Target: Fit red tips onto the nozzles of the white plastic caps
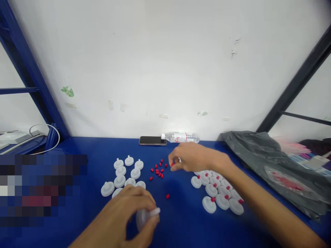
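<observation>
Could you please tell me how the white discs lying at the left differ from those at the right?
The left discs have bare white stems, while the right discs carry red caps. The left discs are spread more loosely, whereas the right discs sit packed closer together. Both groups are whitish, round pieces lying on the blue table.

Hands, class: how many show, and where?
2: left hand, lower down, gripping a white disc; right hand, higher up, pinching a red cap. Pixelation at left could hide others.
</observation>
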Action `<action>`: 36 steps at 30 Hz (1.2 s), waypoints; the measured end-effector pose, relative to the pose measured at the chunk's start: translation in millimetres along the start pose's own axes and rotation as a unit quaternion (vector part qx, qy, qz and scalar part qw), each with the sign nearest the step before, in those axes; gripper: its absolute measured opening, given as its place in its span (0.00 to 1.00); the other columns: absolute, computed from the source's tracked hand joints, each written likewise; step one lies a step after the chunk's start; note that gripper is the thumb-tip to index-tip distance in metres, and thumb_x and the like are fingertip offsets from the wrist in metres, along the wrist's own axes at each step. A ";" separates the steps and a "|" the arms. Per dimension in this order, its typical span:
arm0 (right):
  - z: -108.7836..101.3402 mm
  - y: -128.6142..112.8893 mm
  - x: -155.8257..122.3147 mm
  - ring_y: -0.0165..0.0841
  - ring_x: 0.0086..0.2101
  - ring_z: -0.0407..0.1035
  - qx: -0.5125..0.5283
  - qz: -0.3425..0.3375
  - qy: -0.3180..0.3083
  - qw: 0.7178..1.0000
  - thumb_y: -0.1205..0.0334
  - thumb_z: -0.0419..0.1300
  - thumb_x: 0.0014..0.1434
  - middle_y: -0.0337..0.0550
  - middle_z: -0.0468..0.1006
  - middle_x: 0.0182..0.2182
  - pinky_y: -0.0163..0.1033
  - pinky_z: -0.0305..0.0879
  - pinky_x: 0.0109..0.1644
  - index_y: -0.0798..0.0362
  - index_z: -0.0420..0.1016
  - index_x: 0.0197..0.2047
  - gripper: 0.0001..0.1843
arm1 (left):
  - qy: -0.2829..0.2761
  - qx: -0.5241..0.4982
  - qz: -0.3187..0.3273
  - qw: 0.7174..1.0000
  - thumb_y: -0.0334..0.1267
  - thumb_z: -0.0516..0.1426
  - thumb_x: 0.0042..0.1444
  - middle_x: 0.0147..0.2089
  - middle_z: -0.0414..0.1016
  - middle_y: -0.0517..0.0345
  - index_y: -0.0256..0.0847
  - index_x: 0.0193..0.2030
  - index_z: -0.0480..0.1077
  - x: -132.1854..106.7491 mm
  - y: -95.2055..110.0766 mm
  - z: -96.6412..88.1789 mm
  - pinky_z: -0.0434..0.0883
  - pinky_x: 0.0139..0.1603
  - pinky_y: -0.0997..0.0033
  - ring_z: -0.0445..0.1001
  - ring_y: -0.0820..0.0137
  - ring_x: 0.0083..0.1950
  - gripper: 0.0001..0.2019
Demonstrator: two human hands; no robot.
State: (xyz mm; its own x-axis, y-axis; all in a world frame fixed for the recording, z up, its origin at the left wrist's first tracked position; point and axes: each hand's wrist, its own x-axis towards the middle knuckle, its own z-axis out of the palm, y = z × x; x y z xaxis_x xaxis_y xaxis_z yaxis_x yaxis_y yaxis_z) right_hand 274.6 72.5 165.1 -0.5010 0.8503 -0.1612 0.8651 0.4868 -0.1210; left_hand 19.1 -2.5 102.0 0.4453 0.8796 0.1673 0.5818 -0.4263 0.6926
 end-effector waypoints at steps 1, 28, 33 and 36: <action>8.0 0.9 6.2 0.34 0.34 0.76 -0.004 0.006 -0.017 1.000 0.60 0.70 0.61 0.39 0.85 0.31 0.37 0.60 0.35 0.49 0.85 0.40 0.04 | -0.014 0.007 0.027 1.000 0.42 0.57 0.60 0.42 0.81 0.61 0.51 0.34 0.80 2.0 -1.3 9.0 0.74 0.47 0.71 0.78 0.67 0.42 0.10; 10.0 17.5 13.5 0.37 0.46 0.76 -0.114 0.232 -0.099 0.961 0.52 0.62 0.70 0.47 0.78 0.51 0.49 0.76 0.50 0.54 0.74 0.56 0.17 | -0.035 0.315 -0.065 0.946 0.28 0.49 0.63 0.45 0.85 0.53 0.47 0.41 0.81 44.3 -62.5 6.0 0.69 0.50 0.59 0.82 0.57 0.49 0.19; 0.6 3.1 4.1 0.31 0.30 0.69 -0.076 0.081 -0.029 0.993 0.53 0.48 0.76 0.41 0.77 0.31 0.39 0.63 0.38 0.53 0.75 0.35 0.23 | 0.118 0.211 -0.007 0.970 0.49 0.51 0.66 0.54 0.83 0.49 0.45 0.56 0.79 34.9 -41.9 8.6 0.73 0.54 0.54 0.80 0.52 0.55 0.21; -0.8 -23.8 -1.2 0.28 0.28 0.65 -0.009 -0.060 -0.006 0.998 0.52 0.46 0.77 0.35 0.75 0.29 0.36 0.57 0.36 0.51 0.71 0.34 0.22 | 0.174 0.142 0.002 0.975 0.60 0.57 0.60 0.57 0.82 0.50 0.46 0.67 0.70 30.1 -20.9 14.6 0.76 0.49 0.57 0.81 0.54 0.52 0.33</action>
State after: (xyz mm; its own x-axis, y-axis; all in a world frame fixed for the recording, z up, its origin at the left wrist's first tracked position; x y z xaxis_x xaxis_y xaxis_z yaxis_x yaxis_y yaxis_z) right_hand 254.6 60.0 169.0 -0.6016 0.7831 -0.1575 0.7988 0.5888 -0.1234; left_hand 30.4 29.8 82.4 0.2187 0.8756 0.4307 0.7673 -0.4270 0.4784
